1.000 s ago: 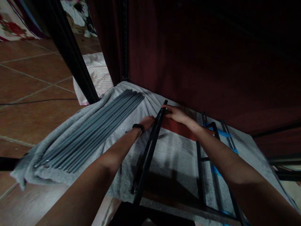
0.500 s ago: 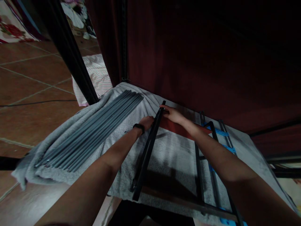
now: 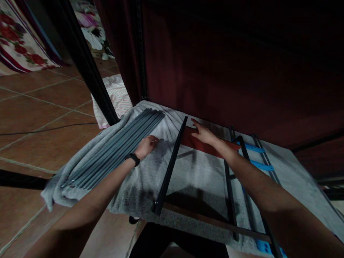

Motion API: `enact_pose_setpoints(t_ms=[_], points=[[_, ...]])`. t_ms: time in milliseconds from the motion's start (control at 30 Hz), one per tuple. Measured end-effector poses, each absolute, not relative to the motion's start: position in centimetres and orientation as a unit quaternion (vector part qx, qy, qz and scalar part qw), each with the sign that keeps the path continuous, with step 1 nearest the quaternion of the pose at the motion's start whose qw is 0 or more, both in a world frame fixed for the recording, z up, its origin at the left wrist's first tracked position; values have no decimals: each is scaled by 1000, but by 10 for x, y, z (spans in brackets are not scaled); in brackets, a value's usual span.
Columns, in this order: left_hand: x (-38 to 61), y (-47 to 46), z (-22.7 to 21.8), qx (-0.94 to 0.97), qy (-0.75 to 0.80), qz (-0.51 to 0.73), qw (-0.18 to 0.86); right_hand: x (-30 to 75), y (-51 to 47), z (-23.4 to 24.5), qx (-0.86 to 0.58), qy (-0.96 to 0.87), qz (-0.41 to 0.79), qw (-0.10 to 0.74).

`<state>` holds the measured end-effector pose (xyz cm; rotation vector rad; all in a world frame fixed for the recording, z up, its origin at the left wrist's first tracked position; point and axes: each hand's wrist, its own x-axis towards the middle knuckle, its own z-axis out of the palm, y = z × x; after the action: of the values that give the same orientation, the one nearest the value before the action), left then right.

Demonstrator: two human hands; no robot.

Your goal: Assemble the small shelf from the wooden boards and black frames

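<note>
A black metal bar [image 3: 170,167] lies lengthwise on a grey towel [image 3: 188,175], joined at its near end to a frame of black bars. My left hand [image 3: 146,146], with a black wristband, rests on the towel between the black bar and a bundle of grey rods [image 3: 115,150]; its fingers are loosely curled and hold nothing. My right hand [image 3: 203,134] hovers open just right of the bar's far end, over a red strip [image 3: 204,145], fingers stretched out.
More black bars [image 3: 228,179] and blue pieces [image 3: 258,157] lie on the towel to the right. A dark red curtain [image 3: 228,64] hangs behind. A black post [image 3: 88,71] stands left, with tiled floor [image 3: 40,118], a striped cloth [image 3: 113,93] and a floral fabric [image 3: 21,46] beyond.
Both hands have let go of the black bar. My left hand moved left toward the grey rods; my right hand lifted off to the right. The bar now lies on the towel.
</note>
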<state>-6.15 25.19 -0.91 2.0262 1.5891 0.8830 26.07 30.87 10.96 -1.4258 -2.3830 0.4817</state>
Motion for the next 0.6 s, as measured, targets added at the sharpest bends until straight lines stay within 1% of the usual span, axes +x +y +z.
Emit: enact_pose_setpoints(t_ms=[133,233,367,433,500,600], points=[[-97,214,-12,688,617,331,191,291,297,114,-504,-818,192,198],[-104,199,-20,698,619,305,193,316,281,121,-522,-776,253,247],[-92,197,-25,755,589,228,175,351,244,145,-520,-687,376,340],[-85,199,-22,776,584,180,154,369,221,161,-512,-646,415,385],[-81,201,-18,792,578,142,137,390,196,174,-511,-612,431,422],[-80,203,-10,806,572,96,118,424,162,184,-524,-568,422,474]])
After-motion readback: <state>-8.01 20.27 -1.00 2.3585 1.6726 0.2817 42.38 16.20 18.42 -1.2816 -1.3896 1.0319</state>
